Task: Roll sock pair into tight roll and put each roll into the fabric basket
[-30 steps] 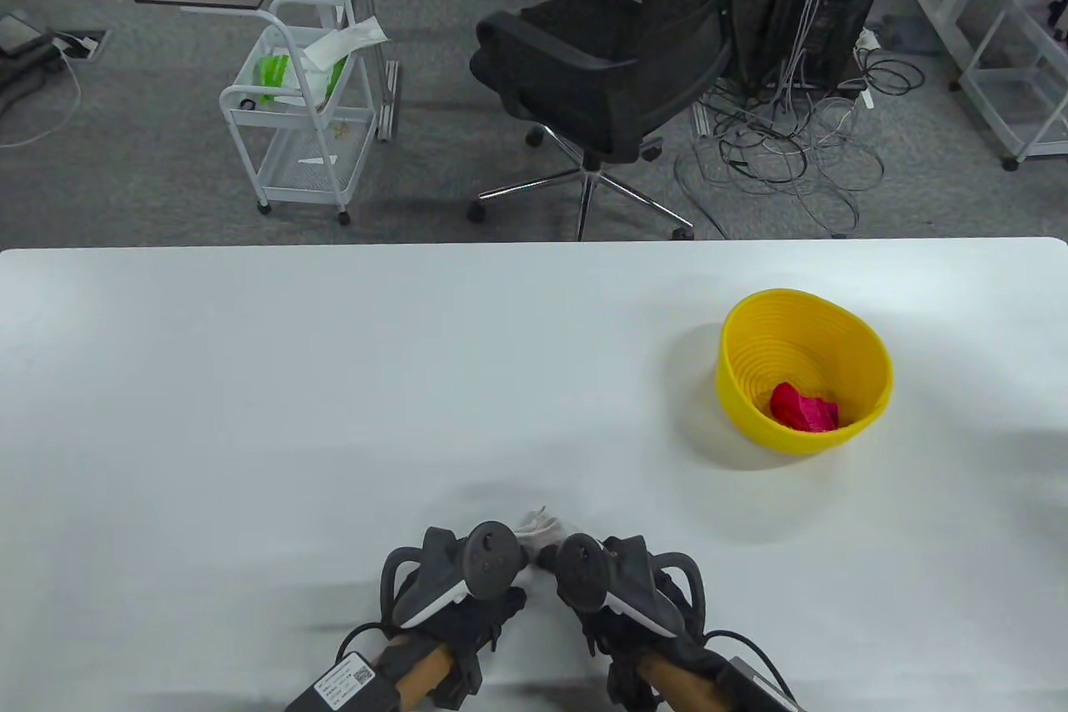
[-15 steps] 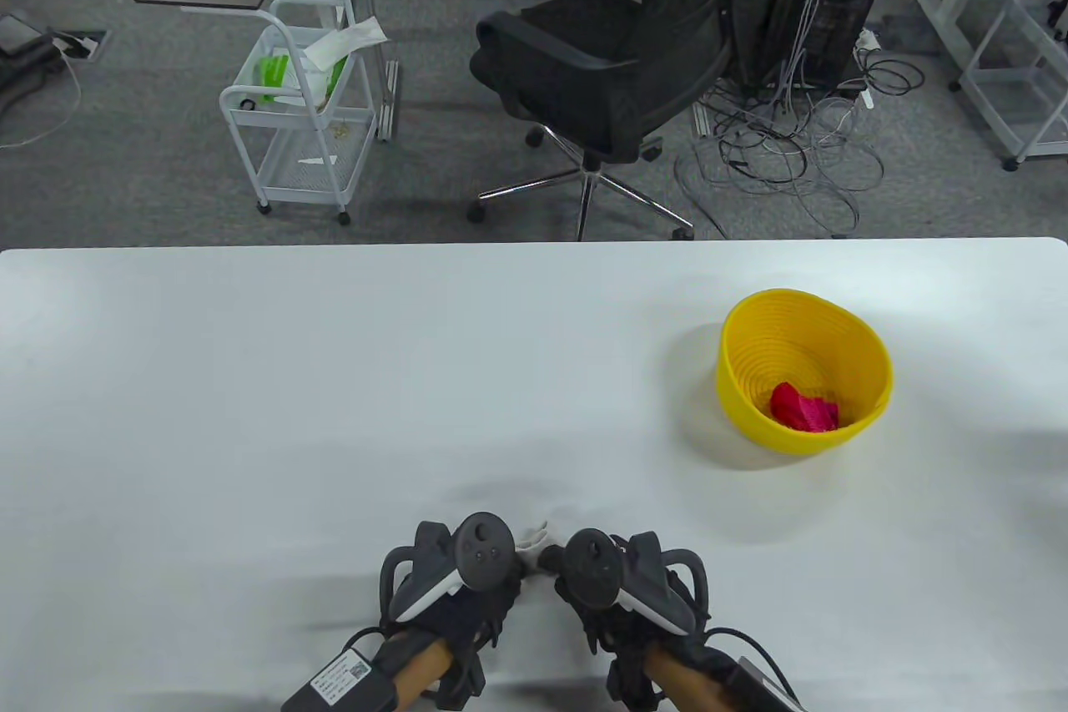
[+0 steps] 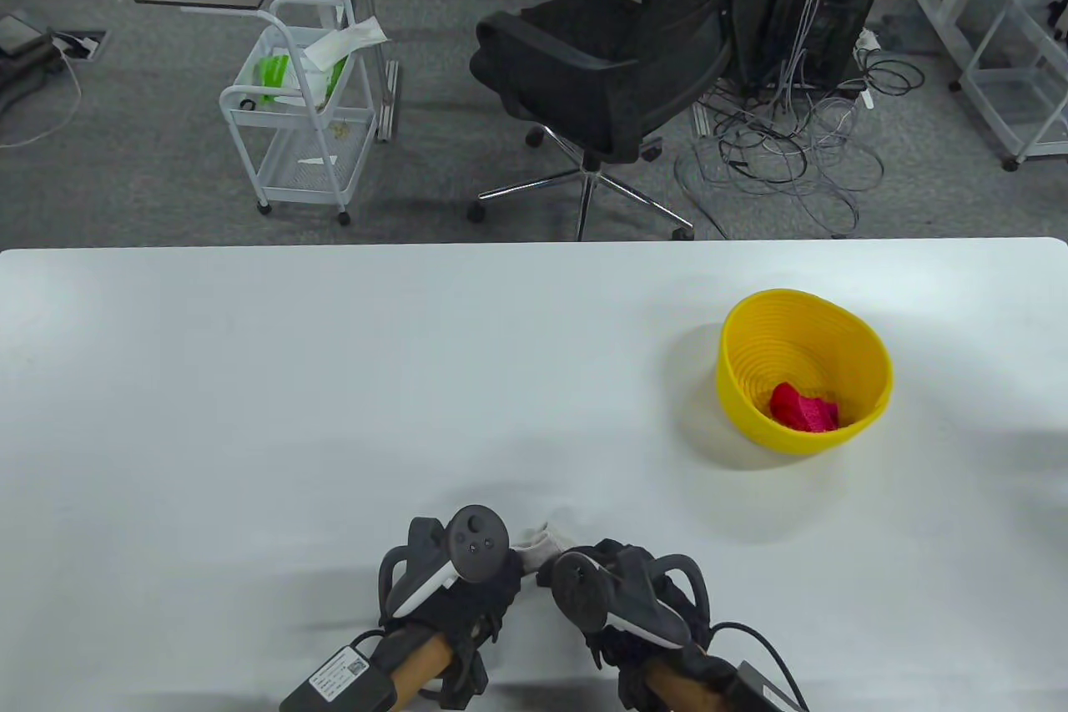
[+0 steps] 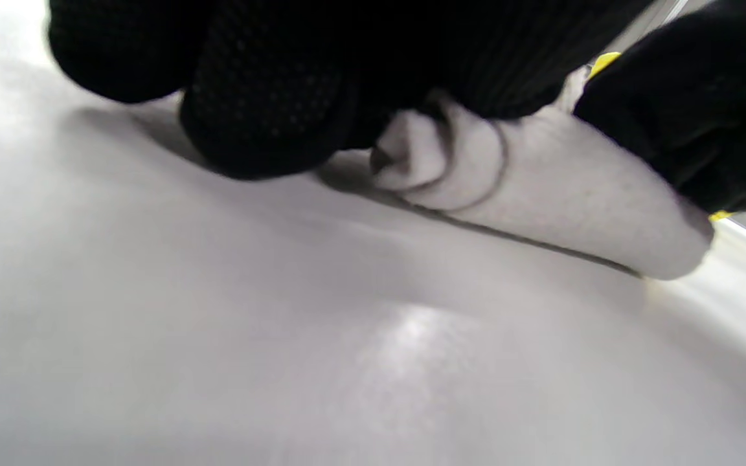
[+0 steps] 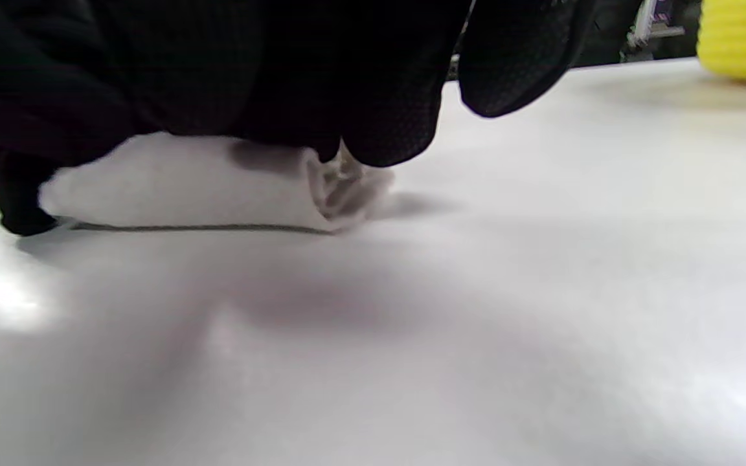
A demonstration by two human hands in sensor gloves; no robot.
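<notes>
A wide white desk point(image 3: 334, 378) fronts a grey-carpeted office, where a black mesh swivel chair point(image 3: 613, 69), a white wire trolley point(image 3: 296, 119) and a tangle of loose cables point(image 3: 784, 153) stand beyond its far edge. Toward the desk's right side sits a yellow ribbed fabric basket point(image 3: 805, 370) with a rolled red sock pair point(image 3: 803, 407) inside. At the middle of the near edge, well apart from the basket, the left hand point(image 3: 455, 578) and right hand point(image 3: 626, 591) crowd together, their trackers hiding most of a white sock roll point(image 3: 538, 545). The wrist views show it: a white roll lying on the desk, both hands' gloved fingers point(image 4: 263, 110) curled down over it, gripping each end point(image 5: 373, 97).
</notes>
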